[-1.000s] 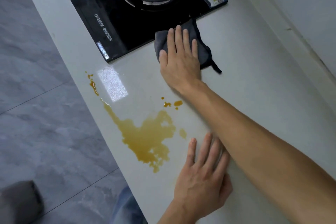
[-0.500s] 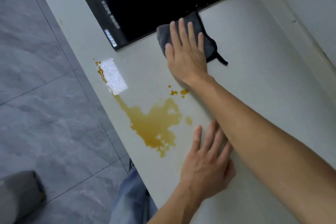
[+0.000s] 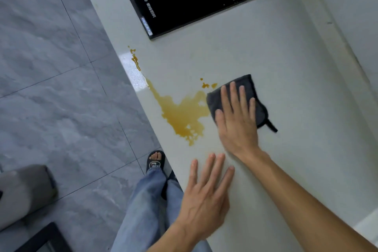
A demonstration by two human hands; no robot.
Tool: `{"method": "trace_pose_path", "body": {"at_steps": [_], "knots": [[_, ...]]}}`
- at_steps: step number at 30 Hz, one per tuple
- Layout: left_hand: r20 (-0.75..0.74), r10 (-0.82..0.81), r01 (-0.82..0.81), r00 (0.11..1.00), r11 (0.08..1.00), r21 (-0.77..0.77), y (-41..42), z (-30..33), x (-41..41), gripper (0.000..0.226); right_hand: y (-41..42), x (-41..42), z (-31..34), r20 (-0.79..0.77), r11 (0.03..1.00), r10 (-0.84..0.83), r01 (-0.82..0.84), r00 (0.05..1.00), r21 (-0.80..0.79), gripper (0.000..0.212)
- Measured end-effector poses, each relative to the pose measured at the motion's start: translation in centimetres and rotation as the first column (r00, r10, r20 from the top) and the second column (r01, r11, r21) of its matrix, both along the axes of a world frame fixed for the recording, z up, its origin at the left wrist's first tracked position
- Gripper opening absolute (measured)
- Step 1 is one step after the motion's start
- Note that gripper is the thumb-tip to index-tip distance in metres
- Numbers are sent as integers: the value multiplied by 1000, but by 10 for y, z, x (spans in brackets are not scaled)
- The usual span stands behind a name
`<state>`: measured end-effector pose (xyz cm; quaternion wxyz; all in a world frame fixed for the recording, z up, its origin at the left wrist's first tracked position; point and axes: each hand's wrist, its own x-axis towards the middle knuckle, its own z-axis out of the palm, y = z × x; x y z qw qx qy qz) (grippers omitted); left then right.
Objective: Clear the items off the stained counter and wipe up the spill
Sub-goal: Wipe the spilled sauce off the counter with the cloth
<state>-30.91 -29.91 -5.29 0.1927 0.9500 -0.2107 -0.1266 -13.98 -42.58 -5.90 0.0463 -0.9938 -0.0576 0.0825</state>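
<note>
A yellow-brown spill [image 3: 182, 114] spreads over the pale counter [image 3: 286, 63] and runs in a thin trail to its left edge. A folded dark grey cloth [image 3: 245, 86] lies flat at the spill's right border. My right hand [image 3: 237, 120] presses on the cloth with straight, spread fingers. My left hand [image 3: 206, 196] rests palm down on the bare counter nearer to me, fingers straight, holding nothing. A few small drops [image 3: 207, 85] sit just beyond the cloth's far left corner.
A black glass gas hob [image 3: 184, 10] with a metal burner fills the counter's far end. A wall runs along the right. The grey tiled floor [image 3: 61, 88] lies to the left, with my jeans and a black slipper [image 3: 155, 162] below the counter's edge.
My right hand has slid the cloth from beside the hob down toward me, to the right edge of the spill. My left hand stays flat on the counter.
</note>
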Motion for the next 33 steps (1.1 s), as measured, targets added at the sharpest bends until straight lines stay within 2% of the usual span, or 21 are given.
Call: {"method": "trace_pose_path", "body": {"at_steps": [3,6,9,13,18,22,25,29,31,33], "knots": [[-42,16,-16,999,1000,5,-3,0,-3,76,23,0,-3,10,998,55,-55,998,24,63],[-48,33,-35,998,999,-30,-4,-3,-3,72,22,36,-3,24,990,131,-132,991,44,63],[-40,44,-46,998,997,-55,-1,-3,-3,68,17,60,-2,7,992,109,-109,994,64,62],[-28,53,-55,998,996,-75,-1,-4,-5,67,10,18,4,-12,994,89,-88,996,57,63],[-29,27,-29,999,998,-51,-1,-9,-7,55,25,-33,2,-41,955,296,-296,954,-2,66],[-33,36,-38,999,996,-75,-1,-10,-8,54,55,-15,0,-14,845,535,-534,845,37,64],[-32,47,-49,998,995,-83,0,-8,-5,63,67,18,1,3,858,513,-513,858,24,62],[-28,35,-37,999,995,-92,5,-7,-6,64,56,45,7,-53,909,417,-416,907,36,62],[-25,26,-27,999,996,-80,5,-9,-5,64,37,31,8,-49,876,482,-482,875,22,63],[-21,21,-23,1000,997,-72,4,-11,-4,65,20,14,7,-57,801,597,-598,800,7,65]]}}
